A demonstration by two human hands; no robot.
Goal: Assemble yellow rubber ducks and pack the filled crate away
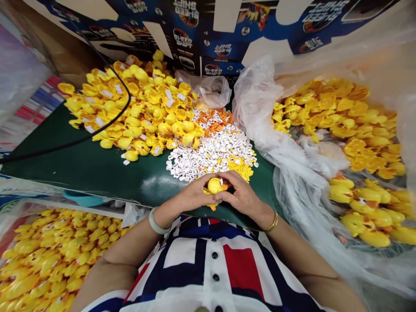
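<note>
At the near edge of the green-topped bench (97, 147), I log one yellow rubber duck (215, 185) gripped between two hands. The left hand (195, 193) and right hand (240, 195) are both closed around it, with the fingers curled over its body, and its orange bill shows at the right. My judgement: the step in hand is close work on this single duck, and the next move calls for a steady two-handed hold until that work is done.

Counts: two hands, one duck held. Just beyond them lies one mixed pile of small white eye pieces (208, 156), with orange bill pieces (214, 121) at its far end. I count three further masses of yellow duck parts, too many to tally: one loose heap (136, 108) at far left on the bench, one lot in clear plastic sheeting (364, 212) at right, and one lot (55, 251) at near left.
</note>
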